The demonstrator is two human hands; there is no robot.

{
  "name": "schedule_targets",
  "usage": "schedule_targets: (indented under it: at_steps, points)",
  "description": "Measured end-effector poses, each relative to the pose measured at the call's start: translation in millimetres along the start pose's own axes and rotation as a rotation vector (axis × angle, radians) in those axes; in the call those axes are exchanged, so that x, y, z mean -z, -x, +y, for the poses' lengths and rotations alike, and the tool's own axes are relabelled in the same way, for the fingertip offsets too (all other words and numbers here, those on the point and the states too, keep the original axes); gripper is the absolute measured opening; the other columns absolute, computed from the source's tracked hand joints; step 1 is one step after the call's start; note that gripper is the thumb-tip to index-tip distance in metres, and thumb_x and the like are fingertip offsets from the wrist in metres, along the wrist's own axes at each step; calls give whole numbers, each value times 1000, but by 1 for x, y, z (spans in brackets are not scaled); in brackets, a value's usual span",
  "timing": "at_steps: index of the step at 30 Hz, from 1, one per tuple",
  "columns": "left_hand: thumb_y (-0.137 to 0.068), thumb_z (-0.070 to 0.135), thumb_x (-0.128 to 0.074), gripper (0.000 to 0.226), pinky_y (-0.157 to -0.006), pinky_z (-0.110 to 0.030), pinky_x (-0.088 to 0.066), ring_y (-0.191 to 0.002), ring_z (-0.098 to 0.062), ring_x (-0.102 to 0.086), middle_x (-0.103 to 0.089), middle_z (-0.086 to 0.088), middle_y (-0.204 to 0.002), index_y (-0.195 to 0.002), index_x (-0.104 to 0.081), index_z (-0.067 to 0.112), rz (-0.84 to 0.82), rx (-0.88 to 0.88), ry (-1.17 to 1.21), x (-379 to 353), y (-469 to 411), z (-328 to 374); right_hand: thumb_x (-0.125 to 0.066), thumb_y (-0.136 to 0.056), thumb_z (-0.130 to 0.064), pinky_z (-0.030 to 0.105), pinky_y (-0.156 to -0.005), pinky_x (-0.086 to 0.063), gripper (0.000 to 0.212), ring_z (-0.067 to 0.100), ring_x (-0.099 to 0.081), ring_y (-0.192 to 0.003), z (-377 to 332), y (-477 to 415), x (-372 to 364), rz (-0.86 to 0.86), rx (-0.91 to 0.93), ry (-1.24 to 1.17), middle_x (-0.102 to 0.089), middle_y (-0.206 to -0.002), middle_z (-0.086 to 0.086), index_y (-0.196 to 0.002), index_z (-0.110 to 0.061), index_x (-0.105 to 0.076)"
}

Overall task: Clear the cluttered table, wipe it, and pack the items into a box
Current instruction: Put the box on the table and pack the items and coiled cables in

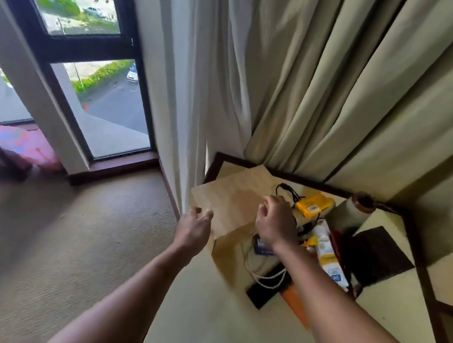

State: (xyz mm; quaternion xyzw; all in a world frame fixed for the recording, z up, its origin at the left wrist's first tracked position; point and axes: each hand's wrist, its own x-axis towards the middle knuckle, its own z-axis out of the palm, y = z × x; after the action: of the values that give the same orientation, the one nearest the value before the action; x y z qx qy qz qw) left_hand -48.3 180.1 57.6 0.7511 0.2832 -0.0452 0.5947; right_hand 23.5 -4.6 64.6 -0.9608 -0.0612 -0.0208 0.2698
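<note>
A brown paper bag [233, 198] lies flat on the cream table [219, 331], reaching past its left edge. My left hand [195, 227] pinches the bag's near left corner. My right hand [276, 223] is closed over the bag's right side, where its white cord handles [265, 280] loop out. Beside that hand lie a yellow packet [313, 204], a black cable [287, 190] and a white and yellow carton [327, 254]. Whether the right hand grips the bag I cannot tell for sure.
A flat black item [262, 294] and an orange one [295, 302] lie under the handles. A roll [351, 213] and a dark square inlay [380, 256] sit to the right. Curtains [321, 82] hang behind the table. Carpet [48, 233] and a window lie to the left.
</note>
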Motion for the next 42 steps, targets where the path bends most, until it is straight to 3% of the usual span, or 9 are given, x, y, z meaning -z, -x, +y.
schedule_targets:
  at_steps: [8, 13, 17, 21, 28, 31, 34, 37, 42]
  points:
    - [-100, 53, -47, 74, -110, -55, -45, -133, -41, -51, -47, -21, -151, -153, -32, 4, 94, 191, 44, -19, -68, 2, -48, -98, -23, 46, -108, -39, 45, 35, -42, -134, 11, -105, -12, -189, 12, 252, -49, -144, 15, -140, -7, -47]
    - [-106, 52, -43, 56, -89, -55, -51, -117, -40, -57, -55, -17, -135, -145, -41, 11, 24, 290, 102, -24, -70, 6, -40, -100, -38, 53, -109, -27, 47, 34, -44, -133, 29, -119, -13, -262, -161, 311, -56, -139, 13, -141, -16, -48]
    - [-104, 51, -49, 44, -80, -45, -54, -107, -28, -63, -59, -6, -125, -133, -42, 19, 9, 191, 259, -20, -64, 19, -49, -95, -38, 54, -110, -35, 48, 34, -49, -132, 34, -119, -2, -209, -180, 85, -57, -139, 12, -139, -19, -52]
    - [-80, 65, -65, 78, -97, -57, -57, -118, -31, -64, -55, -14, -136, -137, -32, 22, 47, -2, 403, -11, -54, 39, -61, -96, -29, 36, -101, -42, 52, 33, -53, -130, 15, -102, 30, -53, -197, -234, -58, -142, 13, -145, -13, -50]
    - [-108, 40, -50, 46, -71, -24, -59, -102, -10, -62, -51, 0, -118, -138, -30, 12, 54, -316, 460, 24, 16, 91, -51, -105, -33, 32, -88, -39, 35, 24, -53, -116, -19, -15, 100, 253, -99, -501, -56, -124, 5, -132, -12, -57]
    - [-98, 61, -49, 53, -87, -38, -60, -115, -18, -61, -52, -6, -128, -131, -44, 19, -9, -333, 504, 35, 60, 102, -43, -108, -30, 20, -80, -44, 23, 19, -59, -102, -23, 43, 124, 362, -129, -689, -61, -108, -1, -108, -21, -63]
    - [-109, 57, -30, 50, -82, -34, -62, -105, -11, -72, -76, 2, -114, -119, -66, 24, -139, -257, 553, 44, 103, 97, -34, -110, -43, 21, -81, -52, 39, 8, -62, -102, -19, 109, 140, 411, -192, -894, -62, -113, 0, -126, -16, -57]
    - [-107, 63, -25, 65, -85, -41, -58, -102, -24, -74, -81, -2, -100, -115, -72, 19, -254, -163, 530, 45, 137, 78, -32, -107, -51, 26, -78, -57, 48, 20, -61, -106, 0, 172, 146, 464, -262, -818, -58, -118, 9, -129, -11, -48]
    - [-88, 89, -33, 92, -93, -61, -55, -108, -41, -71, -73, -21, -118, -126, -66, 12, -310, 104, 403, 30, 179, 31, -42, -108, -11, 32, -81, -56, 12, 12, -63, -100, 51, 288, 149, 448, -226, -907, -65, -98, -14, -112, -11, -53]
